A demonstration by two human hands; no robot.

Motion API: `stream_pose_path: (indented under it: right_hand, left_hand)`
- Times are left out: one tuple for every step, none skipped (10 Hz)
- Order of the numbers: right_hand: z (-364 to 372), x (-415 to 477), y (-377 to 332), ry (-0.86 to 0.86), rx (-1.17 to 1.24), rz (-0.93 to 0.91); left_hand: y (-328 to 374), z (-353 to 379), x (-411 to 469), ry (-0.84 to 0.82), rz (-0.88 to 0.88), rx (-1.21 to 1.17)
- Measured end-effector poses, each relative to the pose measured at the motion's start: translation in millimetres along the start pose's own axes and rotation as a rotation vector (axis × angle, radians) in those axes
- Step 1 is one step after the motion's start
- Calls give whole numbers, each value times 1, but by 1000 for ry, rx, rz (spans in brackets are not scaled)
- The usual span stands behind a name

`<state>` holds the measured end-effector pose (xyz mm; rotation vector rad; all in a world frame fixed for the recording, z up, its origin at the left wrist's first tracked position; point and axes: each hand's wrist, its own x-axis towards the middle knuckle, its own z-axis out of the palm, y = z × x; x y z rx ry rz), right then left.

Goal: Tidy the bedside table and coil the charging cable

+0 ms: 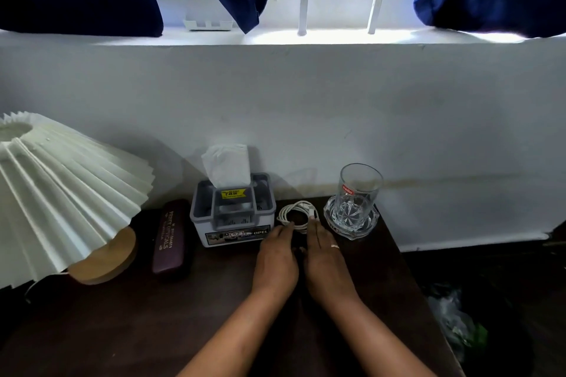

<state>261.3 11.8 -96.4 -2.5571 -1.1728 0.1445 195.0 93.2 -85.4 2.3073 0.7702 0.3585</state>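
Both our open hands, left hand [277, 257] and right hand [326, 254], rest flat against the coiled white charging cable [297, 214]; we reckon we're basically done.

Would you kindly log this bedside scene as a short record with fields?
surface: dark table against a white wall
cable: white cable, coiled, lying flat between tissue box and glass
left hand: left hand flat, fingertips at the coil's near edge
right hand: right hand flat, fingertips on the coil's right side
tissue box: grey tissue box, a tissue sticking up
glass: empty glass standing in a glass dish
case: maroon case left of the box
lamp: pleated lamp, far left
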Motion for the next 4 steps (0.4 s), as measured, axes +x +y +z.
stream_pose_path:
  right_hand:
    - [-4,-3,-4,-8,36,31]
    - [-12,-19,-13,37,51,72]
    - [-25,-37,-26,45,98,138]
    - [-43,-56,-37,68,135,203]
  left_hand:
    - [5,-6,-1,-74,1,6]
    - [11,-16,-15,-89,-24,-11]
    - [14,-32,-35,-111,-77,3]
    - [23,-57,-61,-77,-124,19]
